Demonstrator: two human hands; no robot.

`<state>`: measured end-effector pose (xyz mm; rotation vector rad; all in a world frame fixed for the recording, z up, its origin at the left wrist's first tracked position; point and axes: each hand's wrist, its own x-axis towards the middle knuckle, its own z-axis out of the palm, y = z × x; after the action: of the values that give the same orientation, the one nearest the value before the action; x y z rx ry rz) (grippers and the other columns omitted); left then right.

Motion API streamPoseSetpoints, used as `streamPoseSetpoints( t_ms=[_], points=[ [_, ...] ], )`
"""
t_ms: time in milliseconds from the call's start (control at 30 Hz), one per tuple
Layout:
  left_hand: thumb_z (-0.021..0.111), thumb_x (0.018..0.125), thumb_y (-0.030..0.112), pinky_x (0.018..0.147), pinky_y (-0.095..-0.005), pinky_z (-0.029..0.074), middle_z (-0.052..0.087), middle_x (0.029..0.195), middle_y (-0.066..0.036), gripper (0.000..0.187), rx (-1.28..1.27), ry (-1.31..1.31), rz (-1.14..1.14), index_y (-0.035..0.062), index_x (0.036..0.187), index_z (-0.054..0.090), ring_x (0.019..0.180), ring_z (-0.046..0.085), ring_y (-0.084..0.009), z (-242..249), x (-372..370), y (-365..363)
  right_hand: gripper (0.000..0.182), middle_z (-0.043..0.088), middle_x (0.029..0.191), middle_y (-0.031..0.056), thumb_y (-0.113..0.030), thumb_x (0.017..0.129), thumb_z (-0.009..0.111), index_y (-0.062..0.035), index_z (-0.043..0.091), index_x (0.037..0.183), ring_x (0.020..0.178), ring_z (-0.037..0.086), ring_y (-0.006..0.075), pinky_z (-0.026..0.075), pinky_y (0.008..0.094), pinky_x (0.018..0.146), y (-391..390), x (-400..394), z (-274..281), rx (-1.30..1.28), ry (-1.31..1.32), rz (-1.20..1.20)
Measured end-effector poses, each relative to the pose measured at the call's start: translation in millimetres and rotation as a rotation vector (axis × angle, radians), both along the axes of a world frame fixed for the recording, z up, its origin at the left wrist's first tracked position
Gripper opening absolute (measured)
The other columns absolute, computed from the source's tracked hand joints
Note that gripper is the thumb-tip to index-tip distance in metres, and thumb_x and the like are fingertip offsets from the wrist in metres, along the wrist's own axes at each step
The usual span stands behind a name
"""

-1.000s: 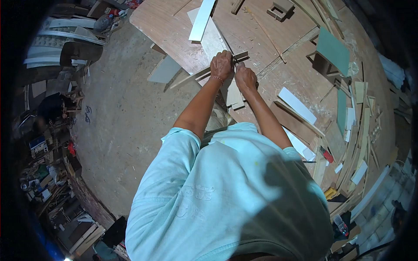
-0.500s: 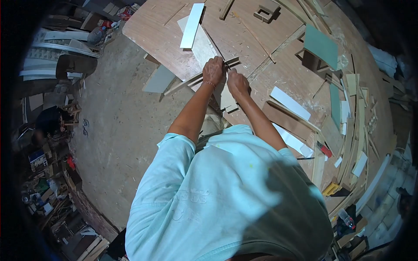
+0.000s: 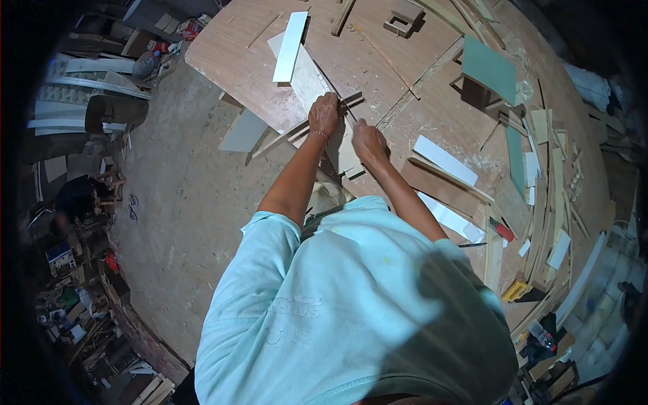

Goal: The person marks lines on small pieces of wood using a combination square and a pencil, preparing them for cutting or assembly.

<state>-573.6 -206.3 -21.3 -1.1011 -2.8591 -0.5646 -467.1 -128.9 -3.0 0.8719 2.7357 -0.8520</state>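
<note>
My left hand is closed over a narrow wooden strip that lies crosswise over the table's near edge. The far end of this strip sticks out past my fingers. In my right hand is a thin, dark, rod-like tool, its kind too small to make out. It slants from my fist toward the strip, close beside my left fingertips. Under both hands runs a long pale board, with a white panel resting across its far part.
On the wooden table stand a green-topped piece and a small wooden frame. White panels, a red-handled tool, a yellow-handled tool and many wood strips lie to the right. A grey panel leans at the left edge.
My right hand has drawn back from my left, so more of the thin tool shows between them. My left hand stays on the strip; the whole view has shifted slightly.
</note>
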Motion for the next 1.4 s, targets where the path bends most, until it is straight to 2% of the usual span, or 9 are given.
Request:
streamPoseSetpoints(
  t_ms=[167,333,500,633,833,1033,1100,1233,1400],
  points=[
    [0.053,0.07,0.014,0.066,-0.0378,0.043,0.053,0.079,-0.014,0.013,0.034,-0.027,0.056,0.0033,0.077,0.049,0.077,0.053,-0.0287,5,-3,0,0.031,0.056,0.078,0.0268,-0.023,0.085,0.033,0.0015,0.05,0.086,0.077,0.056,0.0395,0.044,0.0458,0.067,-1,-31,1,-0.054,0.084,0.013],
    [0.053,0.069,0.012,0.065,-0.0387,0.044,0.053,0.079,-0.014,0.012,0.025,-0.047,0.108,0.0024,0.076,0.049,0.077,0.053,-0.0292,1,-5,2,0.026,0.057,0.075,0.0251,-0.018,0.082,0.035,0.0024,0.05,0.084,0.073,0.057,0.0389,0.046,0.0446,0.063,-6,27,4,0.008,0.051,0.051],
    [0.054,0.068,0.009,0.065,-0.038,0.043,0.052,0.079,-0.013,0.013,0.029,-0.046,0.075,0.0038,0.077,0.048,0.077,0.052,-0.029,-3,-4,0,0.028,0.055,0.076,0.0289,-0.019,0.084,0.03,0.0007,0.049,0.089,0.077,0.056,0.0401,0.044,0.0477,0.066,-3,21,-1,-0.068,-0.037,-0.009],
    [0.054,0.069,0.011,0.065,-0.0378,0.043,0.052,0.08,-0.013,0.012,0.039,0.004,-0.022,0.0044,0.077,0.047,0.077,0.052,-0.0285,-1,3,-5,0.025,0.056,0.079,0.0272,-0.016,0.081,0.035,0.0024,0.05,0.087,0.079,0.056,0.0395,0.045,0.0449,0.069,-4,-10,12,-0.108,0.04,-0.022],
    [0.052,0.07,0.012,0.066,-0.038,0.043,0.052,0.08,-0.013,0.012,0.005,-0.048,0.105,0.0033,0.077,0.048,0.078,0.052,-0.0286,-5,-5,-1,0.03,0.055,0.076,0.0275,-0.023,0.085,0.031,0.0011,0.048,0.088,0.077,0.055,0.0408,0.043,0.0478,0.069,-9,21,4,-0.075,0.0,0.013],
    [0.052,0.068,0.009,0.065,-0.0377,0.043,0.052,0.079,-0.012,0.011,0.036,-0.018,0.06,0.0034,0.077,0.049,0.077,0.052,-0.0279,1,2,-4,0.035,0.055,0.078,0.0277,-0.027,0.086,0.03,0.0013,0.049,0.088,0.078,0.055,0.0415,0.042,0.0484,0.069,-8,23,4,-0.101,-0.012,-0.045],
    [0.053,0.067,0.009,0.065,-0.0368,0.043,0.052,0.078,-0.012,0.011,0.06,0.043,-0.11,0.0041,0.076,0.048,0.076,0.052,-0.0273,2,9,-7,0.035,0.055,0.079,0.0277,-0.028,0.086,0.029,0.0012,0.049,0.089,0.078,0.055,0.0414,0.042,0.048,0.069,-2,-1,9,-0.101,0.008,-0.034],
    [0.055,0.066,0.012,0.065,-0.0357,0.043,0.053,0.077,-0.011,0.013,0.041,0.004,-0.021,0.0047,0.075,0.049,0.075,0.052,-0.0265,3,6,-4,0.037,0.056,0.08,0.0272,-0.029,0.086,0.028,0.0015,0.05,0.088,0.079,0.055,0.041,0.043,0.0471,0.07,-6,-16,1,-0.107,0.068,-0.045],
    [0.057,0.065,0.013,0.063,-0.0355,0.044,0.053,0.076,-0.011,0.015,0.016,0.036,-0.088,0.0048,0.075,0.049,0.075,0.053,-0.027,0,9,-5,0.033,0.056,0.078,0.0261,-0.027,0.086,0.028,0.0004,0.048,0.088,0.077,0.055,0.0404,0.043,0.0472,0.067,-7,-3,-4,-0.065,0.037,-0.036]
  ],
)
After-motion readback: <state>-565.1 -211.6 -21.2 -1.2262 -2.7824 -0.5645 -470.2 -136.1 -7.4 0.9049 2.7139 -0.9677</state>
